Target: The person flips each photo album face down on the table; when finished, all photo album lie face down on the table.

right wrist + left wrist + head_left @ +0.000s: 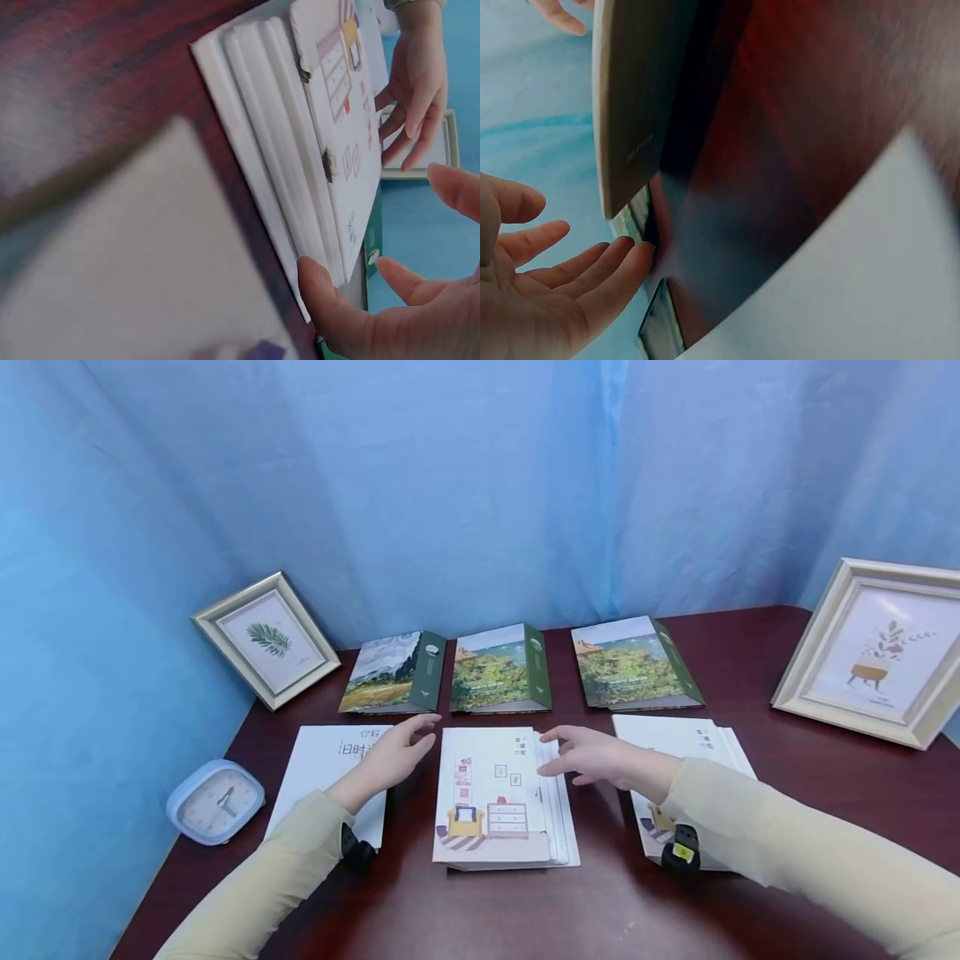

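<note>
Curtained desk corner [487, 918], blue drapes [465, 510], clock [217, 802]

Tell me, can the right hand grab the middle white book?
Probably yes: the right hand is open right beside the middle white book, and nothing seems to block the way.

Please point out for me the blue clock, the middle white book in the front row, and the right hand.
Blue clock [221, 802]: head view, on its dial.
Middle white book [489, 789]: head view, on its front cover.
Right hand [600, 755]: head view, on its back.
</note>
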`<state>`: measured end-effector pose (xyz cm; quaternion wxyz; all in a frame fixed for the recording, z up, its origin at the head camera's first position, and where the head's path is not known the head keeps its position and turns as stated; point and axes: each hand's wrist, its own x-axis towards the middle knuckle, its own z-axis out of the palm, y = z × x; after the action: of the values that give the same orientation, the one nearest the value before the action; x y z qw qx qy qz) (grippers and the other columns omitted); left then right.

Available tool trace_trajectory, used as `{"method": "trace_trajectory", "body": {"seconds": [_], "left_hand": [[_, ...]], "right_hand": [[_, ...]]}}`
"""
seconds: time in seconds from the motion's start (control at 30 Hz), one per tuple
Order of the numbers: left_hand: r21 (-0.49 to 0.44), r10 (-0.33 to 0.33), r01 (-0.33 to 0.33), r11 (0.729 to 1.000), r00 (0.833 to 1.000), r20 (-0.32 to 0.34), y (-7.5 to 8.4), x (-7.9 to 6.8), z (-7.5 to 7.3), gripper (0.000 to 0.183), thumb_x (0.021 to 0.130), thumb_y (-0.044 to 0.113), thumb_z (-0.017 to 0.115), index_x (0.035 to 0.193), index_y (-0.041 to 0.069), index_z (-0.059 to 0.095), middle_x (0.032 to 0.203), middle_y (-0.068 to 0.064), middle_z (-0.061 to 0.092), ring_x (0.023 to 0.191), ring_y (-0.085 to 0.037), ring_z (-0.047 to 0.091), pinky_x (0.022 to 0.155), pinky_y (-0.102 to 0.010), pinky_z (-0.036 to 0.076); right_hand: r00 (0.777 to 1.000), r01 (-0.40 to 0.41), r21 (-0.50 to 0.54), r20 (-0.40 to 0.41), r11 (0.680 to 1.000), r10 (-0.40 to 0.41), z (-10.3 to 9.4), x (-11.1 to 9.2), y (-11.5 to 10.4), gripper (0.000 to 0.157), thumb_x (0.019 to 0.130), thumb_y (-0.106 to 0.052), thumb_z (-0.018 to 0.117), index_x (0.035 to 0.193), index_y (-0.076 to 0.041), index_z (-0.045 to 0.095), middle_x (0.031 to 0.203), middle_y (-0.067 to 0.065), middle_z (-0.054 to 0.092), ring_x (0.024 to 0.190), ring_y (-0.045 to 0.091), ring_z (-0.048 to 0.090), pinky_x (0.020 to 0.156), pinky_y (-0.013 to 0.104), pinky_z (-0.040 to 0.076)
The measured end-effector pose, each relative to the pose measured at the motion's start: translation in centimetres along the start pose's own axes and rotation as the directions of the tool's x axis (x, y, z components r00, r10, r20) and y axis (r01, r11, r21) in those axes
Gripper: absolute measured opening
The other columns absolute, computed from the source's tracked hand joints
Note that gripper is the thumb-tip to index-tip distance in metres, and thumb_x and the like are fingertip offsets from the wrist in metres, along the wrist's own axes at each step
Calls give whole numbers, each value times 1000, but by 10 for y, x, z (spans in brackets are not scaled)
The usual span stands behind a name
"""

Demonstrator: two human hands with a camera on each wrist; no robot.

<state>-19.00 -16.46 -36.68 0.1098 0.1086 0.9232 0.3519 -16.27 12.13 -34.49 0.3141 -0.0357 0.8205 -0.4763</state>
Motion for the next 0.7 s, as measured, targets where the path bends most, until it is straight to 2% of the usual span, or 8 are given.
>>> {"method": "trace_trajectory", "body": {"seconds": [0.17, 0.3, 0.53, 0.7], "left_hand": [[-95, -16, 19, 995, 999, 30, -2, -5, 11, 43, 99, 19, 50, 141, 10, 45, 137, -14, 51, 113, -27, 58, 86, -39, 53], [-118, -25, 31, 993, 998, 54, -5, -10, 18, 42, 98, 17, 52, 139, 11, 47, 136, -12, 52, 106, -23, 61, 83, -36, 55], [-213, -51, 67, 975, 996, 76, -6, -13, 25, 42, 98, 14, 52, 139, 11, 47, 137, -15, 49, 110, -24, 59, 84, -37, 55], [-246, -47, 67, 967, 995, 86, -5, -14, 28, 43, 98, 15, 52, 140, 11, 45, 136, -16, 49, 104, -21, 62, 80, -36, 56]], "right_hand": [[1000, -19, -11, 17, 1000, 19, 4, -6, 7, 64, 86, -17, 67, 140, 1, 37, 134, 28, 40, 121, 37, 47, 95, 50, 47], [999, -23, -2, 25, 1000, 23, 7, -7, 12, 67, 85, -17, 68, 141, 0, 36, 132, 28, 41, 119, 37, 49, 92, 50, 49], [1000, -20, 31, 11, 999, 20, 10, -8, 15, 71, 85, -15, 68, 144, -1, 32, 136, 32, 35, 120, 41, 47, 88, 50, 51], [1000, -27, 68, 7, 997, 27, 13, -9, 17, 71, 85, -13, 68, 145, -2, 30, 141, 33, 29, 122, 43, 45, 86, 49, 52]]}}
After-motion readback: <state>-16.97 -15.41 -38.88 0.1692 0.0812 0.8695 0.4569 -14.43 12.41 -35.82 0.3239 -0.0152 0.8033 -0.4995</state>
